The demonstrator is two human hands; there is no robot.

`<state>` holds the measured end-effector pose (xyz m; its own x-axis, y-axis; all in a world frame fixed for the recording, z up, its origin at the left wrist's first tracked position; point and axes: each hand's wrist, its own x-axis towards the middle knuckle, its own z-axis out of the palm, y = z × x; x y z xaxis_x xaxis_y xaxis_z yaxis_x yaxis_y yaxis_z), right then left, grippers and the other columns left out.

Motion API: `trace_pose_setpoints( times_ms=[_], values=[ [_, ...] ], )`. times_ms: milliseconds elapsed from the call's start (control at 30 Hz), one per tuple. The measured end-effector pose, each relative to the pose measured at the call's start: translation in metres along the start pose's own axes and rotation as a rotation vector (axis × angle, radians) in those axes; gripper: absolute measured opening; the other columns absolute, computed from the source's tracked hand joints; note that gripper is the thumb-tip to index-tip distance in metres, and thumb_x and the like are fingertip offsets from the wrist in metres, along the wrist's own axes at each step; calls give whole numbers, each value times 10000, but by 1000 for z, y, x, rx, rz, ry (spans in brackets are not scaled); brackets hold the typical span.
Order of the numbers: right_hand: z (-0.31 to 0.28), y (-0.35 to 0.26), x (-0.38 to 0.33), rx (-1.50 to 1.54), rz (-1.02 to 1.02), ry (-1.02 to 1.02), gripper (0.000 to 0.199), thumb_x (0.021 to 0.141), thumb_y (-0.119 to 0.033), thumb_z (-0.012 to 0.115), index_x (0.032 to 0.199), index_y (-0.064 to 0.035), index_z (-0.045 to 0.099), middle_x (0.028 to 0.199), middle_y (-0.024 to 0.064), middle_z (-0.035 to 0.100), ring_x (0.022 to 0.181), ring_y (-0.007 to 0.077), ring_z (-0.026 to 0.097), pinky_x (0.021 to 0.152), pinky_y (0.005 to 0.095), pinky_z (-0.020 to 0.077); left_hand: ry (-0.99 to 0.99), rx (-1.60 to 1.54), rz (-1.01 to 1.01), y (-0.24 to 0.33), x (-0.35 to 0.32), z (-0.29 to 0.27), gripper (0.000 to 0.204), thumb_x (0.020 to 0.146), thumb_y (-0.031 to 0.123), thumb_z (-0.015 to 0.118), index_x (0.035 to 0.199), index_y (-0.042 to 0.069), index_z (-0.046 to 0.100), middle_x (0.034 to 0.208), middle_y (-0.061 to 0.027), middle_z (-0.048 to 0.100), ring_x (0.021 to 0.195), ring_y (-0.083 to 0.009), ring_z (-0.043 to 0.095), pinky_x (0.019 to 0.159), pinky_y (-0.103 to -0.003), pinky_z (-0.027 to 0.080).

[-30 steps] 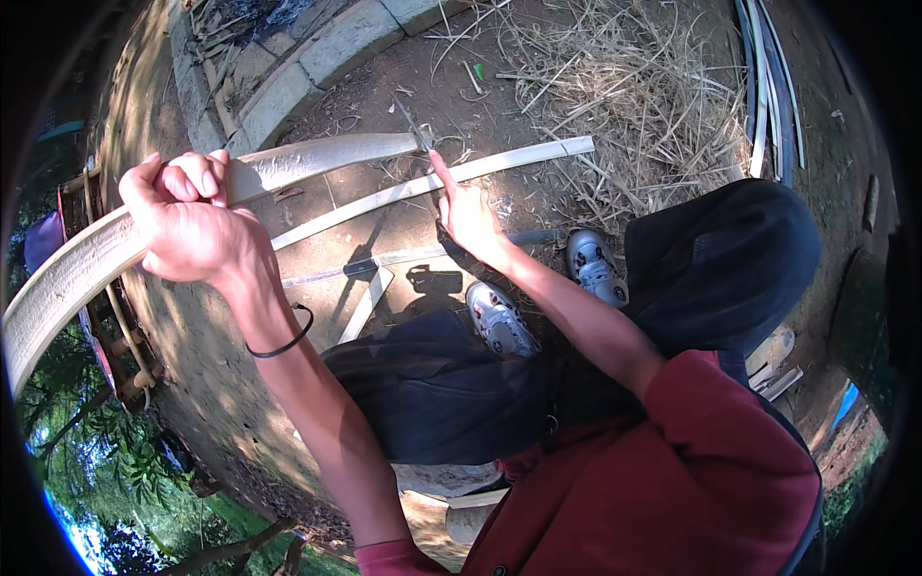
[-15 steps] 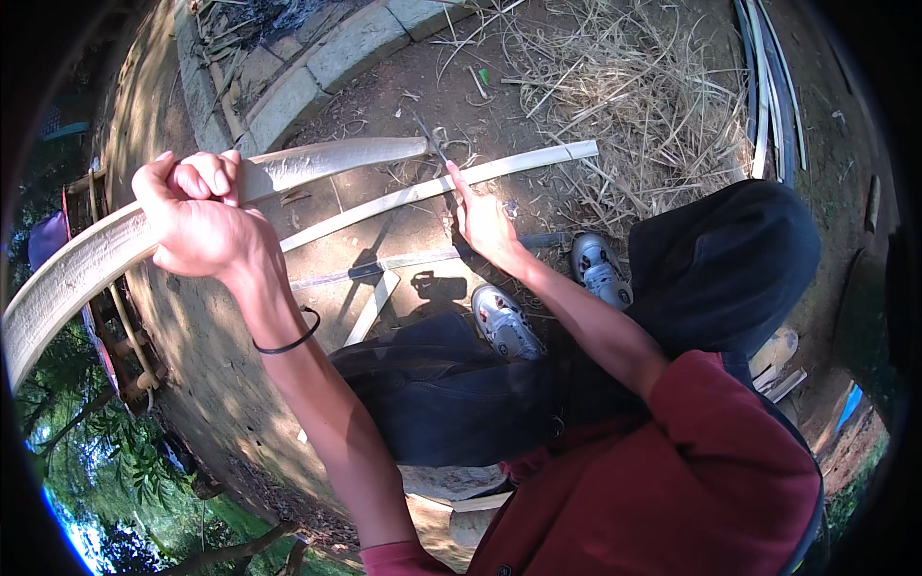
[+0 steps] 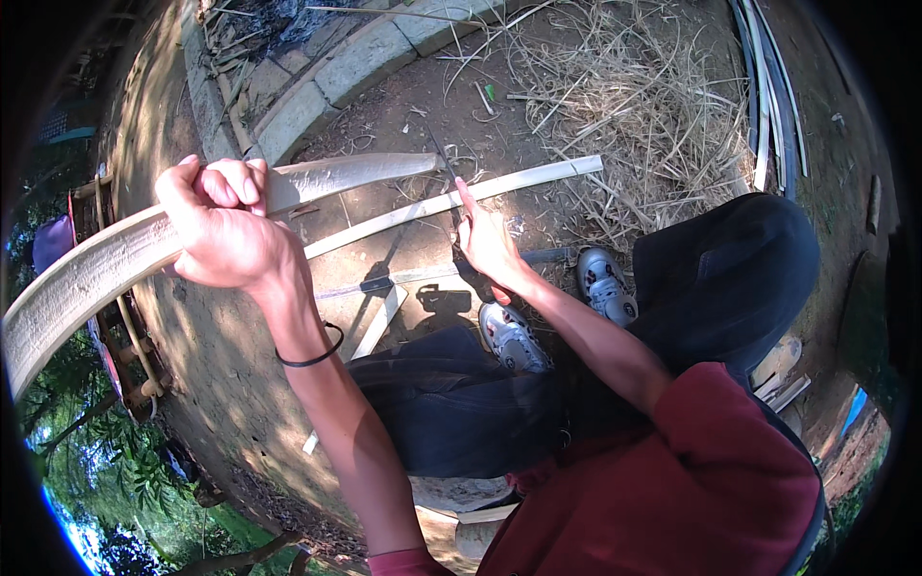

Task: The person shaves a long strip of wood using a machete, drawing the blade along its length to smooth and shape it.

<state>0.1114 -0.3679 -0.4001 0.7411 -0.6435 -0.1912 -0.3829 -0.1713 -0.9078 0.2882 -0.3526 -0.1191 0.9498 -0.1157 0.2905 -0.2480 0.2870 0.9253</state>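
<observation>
My left hand [image 3: 230, 228], a dark band on its wrist, is closed around a long, pale, split bamboo strip [image 3: 91, 267]. The strip curves from the left rim, through my fist, to a narrower end in the upper middle. At that end a thin dark knife blade [image 3: 446, 159] crosses close to or against the bamboo. My right hand [image 3: 492, 246] grips the knife with the index finger stretched along it; the handle is mostly hidden by the palm. A second pale bamboo strip [image 3: 552, 174] lies below the blade, passing behind my right fingers.
Tangled shavings [image 3: 643, 115] cover the ground at the upper right, beside several long strips [image 3: 774, 91]. A curved stone border [image 3: 365, 62] rings ash at the top. Near my shoes [image 3: 514, 338] lie a flat strip [image 3: 519, 257] and a short pale piece [image 3: 379, 324].
My left hand has shifted right, so less bamboo shows between it and the strip's end. The knife and right hand stay at that end. The whole view has shifted slightly.
</observation>
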Motion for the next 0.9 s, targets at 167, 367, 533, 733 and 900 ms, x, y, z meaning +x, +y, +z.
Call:
trace_pose_setpoints(
  times_ms=[167, 367, 533, 733, 900],
  values=[
    [-17, -74, 1, 122, -72, -21, 636, 924, -89, 475, 1526, -182, 293, 560, 189, 536, 478, 330, 556, 547, 437, 467, -22, -14, -6, -1, 3, -14, 208, 902, 115, 550, 730, 13, 494, 545, -40, 382, 436, -132, 415, 450, -293, 402],
    [-1, -14, -11, 76, 113, -53, 720, 892, -42, 487, 1551, -146, 218, 608, 181, 558, 500, 305, 574, 545, 419, 477, 38, -47, -23, -5, -2, -2, 208, 916, 115, 546, 740, 12, 501, 533, -33, 371, 416, -128, 383, 431, -280, 363],
    [-11, -40, -4, 47, 93, -60, 672, 898, -42, 472, 1532, -130, 270, 587, 196, 555, 497, 329, 574, 560, 419, 478, 81, -33, -9, -5, -5, -4, 209, 933, 124, 540, 749, 27, 512, 526, -19, 358, 416, -117, 371, 427, -280, 354],
    [-20, -95, -10, 177, -89, -66, 681, 919, -104, 480, 1541, -243, 240, 733, 206, 615, 622, 362, 623, 633, 486, 504, 104, -48, -29, 0, -1, -11, 174, 926, 119, 546, 797, 6, 515, 536, -21, 375, 413, -114, 358, 431, -277, 351],
    [-8, -25, -14, 57, 92, -61, 728, 895, -50, 463, 1557, -139, 175, 577, 206, 570, 483, 330, 580, 552, 447, 481, 155, -66, -39, -5, -3, -9, 159, 921, 109, 553, 825, -15, 523, 533, -25, 377, 414, -110, 349, 434, -278, 350]
  ],
)
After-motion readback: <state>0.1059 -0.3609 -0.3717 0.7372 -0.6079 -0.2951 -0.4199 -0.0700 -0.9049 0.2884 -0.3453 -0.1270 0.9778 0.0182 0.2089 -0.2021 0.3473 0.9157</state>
